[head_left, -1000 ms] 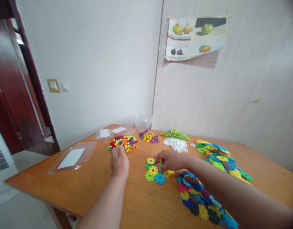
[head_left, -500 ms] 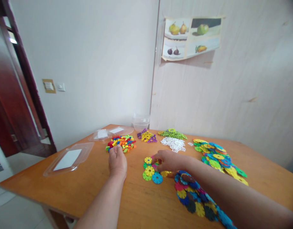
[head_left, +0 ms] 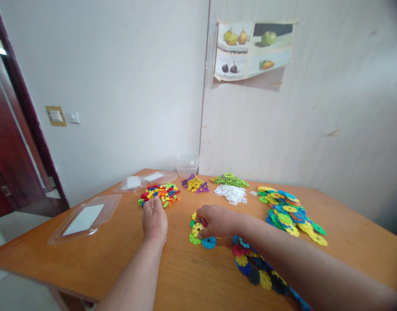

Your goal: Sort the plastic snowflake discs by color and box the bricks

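Observation:
My right hand (head_left: 216, 220) reaches over a small spread of notched plastic discs, thumb and fingers closing at the edge of a yellow disc (head_left: 197, 230). A blue disc (head_left: 209, 242) and a light green disc (head_left: 194, 239) lie right beside it, while others are partly covered by the hand. My left hand (head_left: 155, 221) rests on its side on the table, fingers curled together, in front of a heap of small colourful bricks (head_left: 161, 194). Whatever it holds, if anything, is hidden. Under my right forearm, more overlapping discs (head_left: 247, 263) stretch toward the front edge.
A larger disc pile (head_left: 287, 211) lies at the right. White pieces (head_left: 231, 193), green pieces (head_left: 232, 180) and a yellow and purple group (head_left: 196, 184) sit farther back. A clear tub (head_left: 187, 164) stands by the wall; clear lids (head_left: 83, 220) lie at the left.
My right hand has moved slightly left among the discs, onto the yellow disc, which has shifted slightly. My left hand stays in place. The view has turned a little to the right.

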The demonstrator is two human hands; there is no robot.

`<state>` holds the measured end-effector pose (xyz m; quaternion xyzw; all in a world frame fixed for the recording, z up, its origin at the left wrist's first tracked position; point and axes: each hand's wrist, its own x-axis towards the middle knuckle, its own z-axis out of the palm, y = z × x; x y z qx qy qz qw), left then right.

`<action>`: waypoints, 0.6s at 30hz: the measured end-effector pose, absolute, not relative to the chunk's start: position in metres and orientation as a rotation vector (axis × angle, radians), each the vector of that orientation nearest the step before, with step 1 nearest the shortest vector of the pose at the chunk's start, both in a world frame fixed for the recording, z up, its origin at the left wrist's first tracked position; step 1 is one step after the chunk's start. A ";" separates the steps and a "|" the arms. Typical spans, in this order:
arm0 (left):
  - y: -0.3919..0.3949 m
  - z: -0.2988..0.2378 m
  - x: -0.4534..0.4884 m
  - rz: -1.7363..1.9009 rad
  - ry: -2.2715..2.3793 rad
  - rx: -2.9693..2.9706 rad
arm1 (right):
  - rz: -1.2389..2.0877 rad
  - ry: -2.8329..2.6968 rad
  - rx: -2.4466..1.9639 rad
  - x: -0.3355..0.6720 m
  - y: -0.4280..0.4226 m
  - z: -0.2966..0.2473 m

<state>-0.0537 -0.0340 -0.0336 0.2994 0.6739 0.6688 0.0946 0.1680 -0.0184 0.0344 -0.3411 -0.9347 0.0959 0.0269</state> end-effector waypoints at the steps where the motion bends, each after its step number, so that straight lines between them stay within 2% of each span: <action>1: -0.035 -0.032 -0.053 1.991 1.995 0.886 | 0.327 -2.852 -1.069 0.168 -0.019 0.034; 9: -0.043 -0.021 -0.048 1.977 2.024 0.904 | 0.843 -2.276 -1.162 0.209 -0.026 0.040; 12: -0.046 -0.014 -0.045 1.946 2.044 0.897 | 0.904 -1.986 -1.243 0.251 -0.025 0.041; 18: -0.044 -0.017 -0.049 1.911 2.059 0.980 | 0.817 -1.450 -1.421 0.366 -0.015 0.033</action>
